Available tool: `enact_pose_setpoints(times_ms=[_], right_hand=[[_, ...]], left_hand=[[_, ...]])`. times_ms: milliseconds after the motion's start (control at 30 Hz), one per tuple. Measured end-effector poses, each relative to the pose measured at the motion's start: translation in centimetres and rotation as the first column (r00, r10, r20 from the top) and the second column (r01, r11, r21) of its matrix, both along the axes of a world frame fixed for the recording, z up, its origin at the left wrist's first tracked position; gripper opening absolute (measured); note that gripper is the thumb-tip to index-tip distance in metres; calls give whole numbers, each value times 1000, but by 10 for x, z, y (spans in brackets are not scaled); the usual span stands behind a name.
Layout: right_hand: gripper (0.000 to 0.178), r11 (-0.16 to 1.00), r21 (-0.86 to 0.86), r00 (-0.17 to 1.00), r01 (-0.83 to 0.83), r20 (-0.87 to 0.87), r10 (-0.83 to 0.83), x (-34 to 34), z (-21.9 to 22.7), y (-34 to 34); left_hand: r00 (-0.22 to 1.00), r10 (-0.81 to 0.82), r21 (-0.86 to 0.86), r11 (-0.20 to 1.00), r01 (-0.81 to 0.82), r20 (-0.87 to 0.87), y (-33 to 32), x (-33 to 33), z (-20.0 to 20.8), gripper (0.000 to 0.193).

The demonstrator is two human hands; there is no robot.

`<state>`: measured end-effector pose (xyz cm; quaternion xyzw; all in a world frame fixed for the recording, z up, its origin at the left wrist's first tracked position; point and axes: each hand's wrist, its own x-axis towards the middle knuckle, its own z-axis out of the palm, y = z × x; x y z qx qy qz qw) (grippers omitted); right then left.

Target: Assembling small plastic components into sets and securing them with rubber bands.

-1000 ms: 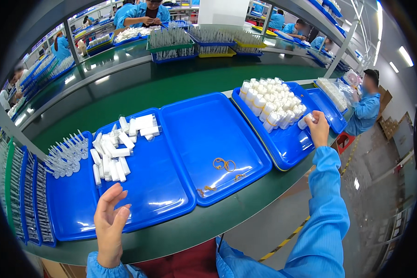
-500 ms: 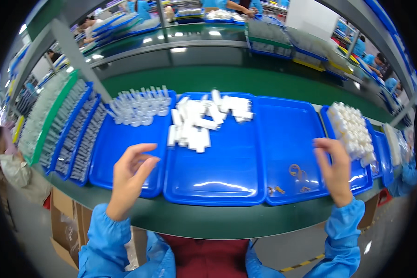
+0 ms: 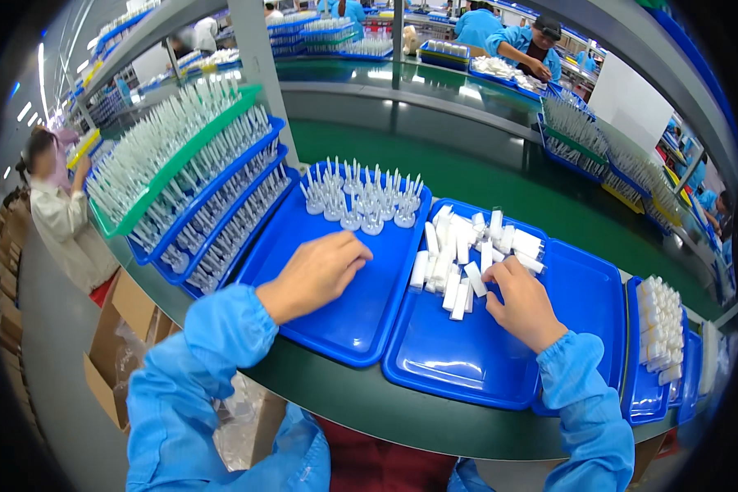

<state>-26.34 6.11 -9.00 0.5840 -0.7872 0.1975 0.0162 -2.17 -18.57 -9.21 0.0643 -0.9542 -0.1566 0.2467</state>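
Note:
My left hand (image 3: 318, 277) hovers over the left blue tray (image 3: 340, 336), its fingers loosely bent with nothing visible in them. Beyond its fingertips, clear plastic pieces (image 3: 373, 215) with round bases and thin upright stems stand grouped at that tray's far end. My right hand (image 3: 523, 305) is over the middle blue tray (image 3: 443, 373), thumb and index finger closing around the end of a small white rectangular piece (image 3: 475, 279). More white pieces like it (image 3: 441, 258) lie in a loose heap there, some overlapping.
Stacked trays of stemmed clear pieces, topped by a green-rimmed tray (image 3: 176, 156), stand at the left. Another blue tray (image 3: 582, 303) adjoins on the right, then a tray packed with white pieces (image 3: 660, 324). A metal post (image 3: 262, 74) rises behind. Co-workers (image 3: 533, 49) sit across the bench.
The view has swung left, bringing the left stack closer to the middle. My right hand has moved from the right tray to the white pieces; my left hand has moved toward the stemmed pieces.

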Motion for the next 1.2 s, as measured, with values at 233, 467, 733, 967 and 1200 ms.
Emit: enact_pose_setpoints(times_ms=[233,467,733,967,1200], right_hand=[[34,999,-13,992,-31,-120,29,12,-8,-5],[15,1000,16,989,-24,-146,26,34,33,38],[22,999,-50,993,4,118,2,59,21,80],[39,828,-332,400,453,905,144,98,44,82],[48,849,-228,32,476,970,243,116,13,86]], left_hand=[[998,58,-571,820,-28,34,-28,-61,-13,16],[992,111,-468,881,-68,64,-2,-31,9,15],[992,99,91,990,-106,83,47,29,9,18],[967,-191,429,870,245,-167,134,37,26,24],[909,-382,662,639,392,-169,180,39,17,32]])
